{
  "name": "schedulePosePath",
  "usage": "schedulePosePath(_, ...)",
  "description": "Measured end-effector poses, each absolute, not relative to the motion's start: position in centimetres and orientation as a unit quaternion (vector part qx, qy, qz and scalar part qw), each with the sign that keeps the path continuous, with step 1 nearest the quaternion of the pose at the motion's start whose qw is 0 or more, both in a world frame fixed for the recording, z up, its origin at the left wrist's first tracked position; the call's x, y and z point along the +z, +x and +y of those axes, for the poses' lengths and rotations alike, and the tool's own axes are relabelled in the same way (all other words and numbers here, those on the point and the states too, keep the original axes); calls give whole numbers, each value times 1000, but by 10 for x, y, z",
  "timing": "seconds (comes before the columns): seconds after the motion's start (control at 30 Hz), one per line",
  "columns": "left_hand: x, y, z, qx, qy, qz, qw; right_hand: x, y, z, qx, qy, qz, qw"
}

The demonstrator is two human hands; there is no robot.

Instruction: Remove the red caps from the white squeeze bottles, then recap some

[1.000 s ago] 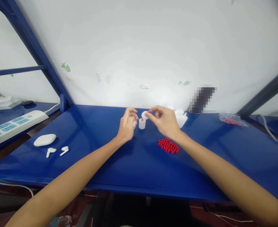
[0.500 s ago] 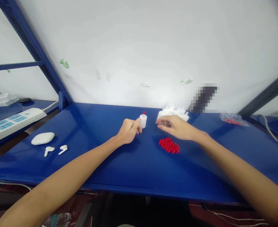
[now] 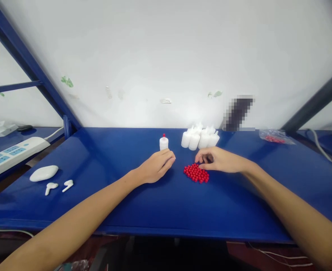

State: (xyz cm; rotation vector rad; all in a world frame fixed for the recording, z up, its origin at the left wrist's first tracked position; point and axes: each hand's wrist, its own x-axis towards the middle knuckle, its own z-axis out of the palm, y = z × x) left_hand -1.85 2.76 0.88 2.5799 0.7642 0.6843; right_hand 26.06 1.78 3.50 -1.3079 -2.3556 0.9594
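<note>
A small white squeeze bottle (image 3: 163, 144) with a red cap stands upright on the blue table. My left hand (image 3: 156, 166) is just in front of it, fingers curled closed, with nothing visible in them; it overlaps the bottle's base, so contact is unclear. My right hand (image 3: 217, 160) hovers at the upper right edge of a pile of small red caps (image 3: 195, 174). Its thumb and fingers are apart, the thumb close to the caps. Behind that hand stands a cluster of several white bottles (image 3: 200, 138) with narrow tips.
On the left lie a white earbud case (image 3: 44, 173) and two earbuds (image 3: 68, 185). A power strip (image 3: 16, 154) is beyond the table's left edge. A clear bag with red pieces (image 3: 276, 137) lies at the back right. Blue frame bars (image 3: 53, 94) slope up on the left.
My left hand has let go of the capped bottle and come nearer, to its front. My right hand has moved from the white bottles down to the red caps. The view has shifted slightly.
</note>
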Motion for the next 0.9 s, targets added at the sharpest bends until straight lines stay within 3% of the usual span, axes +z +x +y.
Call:
schedulePosePath(0.2,11,-23,29,240,907,286,194,28,263,22,330,-440,-817,172)
schedulePosePath(0.37,11,-20,26,226,897,292,242,33,233,9,273,-444,-778,349)
schedulePosePath(0.43,12,-18,24,232,895,284,255,36,216,3,290,-426,-768,380)
schedulePosePath(0.67,14,-17,22,259,883,263,290,39,192,-7,262,-411,-788,377)
schedulePosePath(0.9,16,-9,15,322,813,255,414,38,185,-11,33,-417,-842,341)
